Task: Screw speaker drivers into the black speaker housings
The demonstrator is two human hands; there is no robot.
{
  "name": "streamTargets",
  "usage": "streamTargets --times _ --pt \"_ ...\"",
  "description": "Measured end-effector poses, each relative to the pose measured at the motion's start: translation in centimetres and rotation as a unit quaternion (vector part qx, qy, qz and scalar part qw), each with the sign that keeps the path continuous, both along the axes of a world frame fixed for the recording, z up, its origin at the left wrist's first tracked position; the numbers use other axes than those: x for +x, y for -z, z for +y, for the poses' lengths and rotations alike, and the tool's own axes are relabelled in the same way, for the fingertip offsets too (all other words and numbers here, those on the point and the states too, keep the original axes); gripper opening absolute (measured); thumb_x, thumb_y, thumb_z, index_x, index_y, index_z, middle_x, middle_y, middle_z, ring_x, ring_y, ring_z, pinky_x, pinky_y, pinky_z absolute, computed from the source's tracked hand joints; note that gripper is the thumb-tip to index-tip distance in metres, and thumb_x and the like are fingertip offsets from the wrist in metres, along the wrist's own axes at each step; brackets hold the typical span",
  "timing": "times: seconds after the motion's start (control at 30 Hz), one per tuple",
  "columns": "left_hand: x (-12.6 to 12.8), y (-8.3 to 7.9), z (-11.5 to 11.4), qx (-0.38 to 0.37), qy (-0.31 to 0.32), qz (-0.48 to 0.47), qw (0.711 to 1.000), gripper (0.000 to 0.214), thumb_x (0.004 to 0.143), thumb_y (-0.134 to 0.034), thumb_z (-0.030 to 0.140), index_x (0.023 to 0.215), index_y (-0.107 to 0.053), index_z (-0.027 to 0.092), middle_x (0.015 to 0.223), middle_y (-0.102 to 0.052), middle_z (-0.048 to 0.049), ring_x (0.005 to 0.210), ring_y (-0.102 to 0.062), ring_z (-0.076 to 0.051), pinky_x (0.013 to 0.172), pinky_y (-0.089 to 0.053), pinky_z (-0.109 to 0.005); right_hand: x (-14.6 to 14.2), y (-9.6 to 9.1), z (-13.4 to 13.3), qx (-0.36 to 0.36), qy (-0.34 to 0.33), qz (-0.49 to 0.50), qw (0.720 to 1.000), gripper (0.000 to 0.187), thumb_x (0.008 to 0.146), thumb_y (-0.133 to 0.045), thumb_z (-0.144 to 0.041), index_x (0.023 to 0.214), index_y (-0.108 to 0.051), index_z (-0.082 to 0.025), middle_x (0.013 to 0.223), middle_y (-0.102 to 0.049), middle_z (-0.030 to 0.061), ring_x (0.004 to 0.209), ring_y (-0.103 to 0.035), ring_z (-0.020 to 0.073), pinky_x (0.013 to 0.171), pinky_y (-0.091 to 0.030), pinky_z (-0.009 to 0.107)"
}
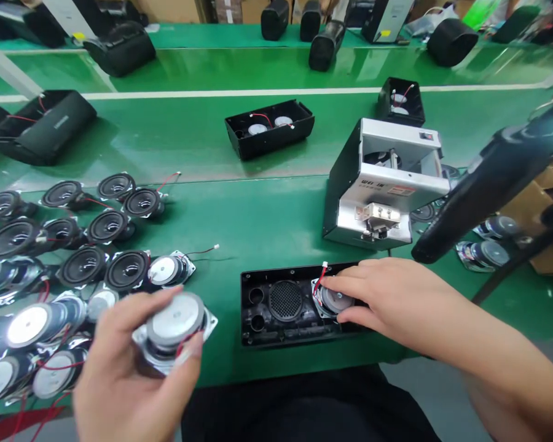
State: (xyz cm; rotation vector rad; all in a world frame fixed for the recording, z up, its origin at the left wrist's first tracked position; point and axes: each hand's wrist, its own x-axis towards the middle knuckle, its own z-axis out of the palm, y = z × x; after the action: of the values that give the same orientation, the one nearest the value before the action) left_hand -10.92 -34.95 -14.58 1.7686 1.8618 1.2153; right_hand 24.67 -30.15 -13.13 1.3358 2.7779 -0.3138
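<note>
My left hand (133,368) is closed round a speaker driver (177,322), its round silver magnet turned up, over the table's left front. Fingers of my right hand (378,291) grip a second speaker driver (336,301) that sits magnet-up in the right part of a black speaker housing (304,334). A red wire with a white plug (324,267) sticks up from that driver. In the housing's middle, a round mesh grille (286,301) shows bare, with two round holes to its left. My right hand covers the housing's right end.
Many loose speaker drivers (83,265) crowd the left side. Behind the housing stands a silver and black machine (368,184); a dark tube (479,190) slants in from the right. Further back lie a black housing with two drivers (271,138) and more black cases (120,49).
</note>
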Motion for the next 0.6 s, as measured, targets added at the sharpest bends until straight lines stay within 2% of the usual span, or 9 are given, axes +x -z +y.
streamTargets --times 0.1,0.2,0.3,0.4,0.5,0.6 --pt "1.3 4.0 -3.0 -0.003 -0.020 -0.078 0.997 0.037 0.089 -0.083 0.030 0.119 -0.062 0.025 0.133 -0.073 -0.0125 0.127 -0.075 -0.035 0.101 -0.067 -0.052 0.1 0.2 -0.3 0.012 -0.007 -0.010 1.000 0.048 0.095 -0.083 -0.042 0.139 -0.068 -0.030 0.117 -0.083 0.0004 0.095 -0.082 0.0318 0.067 -0.064 0.050" --pt "1.5 6.2 -4.1 -0.005 -0.016 -0.017 1.000 0.035 0.093 -0.079 0.029 0.119 -0.056 0.025 0.131 -0.072 -0.0139 0.132 -0.073 -0.036 0.104 -0.064 -0.056 0.2 0.6 -0.5 0.024 -0.009 -0.019 1.000 0.047 0.096 -0.082 -0.043 0.139 -0.067 -0.029 0.119 -0.083 0.0014 0.096 -0.081 0.0324 0.066 -0.063 0.049" --pt "0.7 6.2 -4.0 -0.007 0.000 0.146 0.989 0.032 0.094 -0.077 0.040 0.113 -0.057 0.024 0.121 -0.075 -0.0130 0.120 -0.075 -0.037 0.099 -0.062 -0.056 0.0 0.7 -0.4 0.030 -0.005 -0.025 0.999 0.047 0.097 -0.081 -0.042 0.140 -0.068 -0.029 0.120 -0.083 0.0033 0.097 -0.082 0.0328 0.065 -0.061 0.046" --pt "0.0 5.0 -3.7 -0.026 0.080 0.255 0.963 0.037 0.098 -0.072 0.045 0.123 -0.060 0.021 0.118 -0.074 -0.0140 0.107 -0.074 -0.035 0.090 -0.062 -0.052 -0.2 0.4 -0.1 0.022 -0.005 -0.026 0.999 0.048 0.094 -0.085 -0.041 0.138 -0.069 -0.029 0.117 -0.083 0.0030 0.095 -0.082 0.0314 0.064 -0.060 0.043" --pt "0.1 4.1 -3.5 -0.055 0.150 0.304 0.939 0.038 0.103 -0.064 0.033 0.141 -0.064 0.025 0.129 -0.073 -0.0133 0.112 -0.069 -0.034 0.092 -0.062 -0.051 -0.2 0.0 0.1 0.011 -0.005 -0.020 1.000 0.048 0.093 -0.086 -0.038 0.138 -0.070 -0.029 0.115 -0.084 0.0021 0.095 -0.082 0.0302 0.066 -0.060 0.041" --pt "-0.1 3.6 -3.3 -0.059 0.157 0.261 0.951 0.030 0.105 -0.061 0.026 0.132 -0.073 0.030 0.130 -0.073 -0.0102 0.114 -0.071 -0.031 0.092 -0.064 -0.047 0.0 -0.1 -0.1 0.003 -0.002 -0.014 1.000 0.050 0.095 -0.083 -0.037 0.142 -0.068 -0.029 0.119 -0.083 0.0035 0.098 -0.082 0.0307 0.071 -0.061 0.043"
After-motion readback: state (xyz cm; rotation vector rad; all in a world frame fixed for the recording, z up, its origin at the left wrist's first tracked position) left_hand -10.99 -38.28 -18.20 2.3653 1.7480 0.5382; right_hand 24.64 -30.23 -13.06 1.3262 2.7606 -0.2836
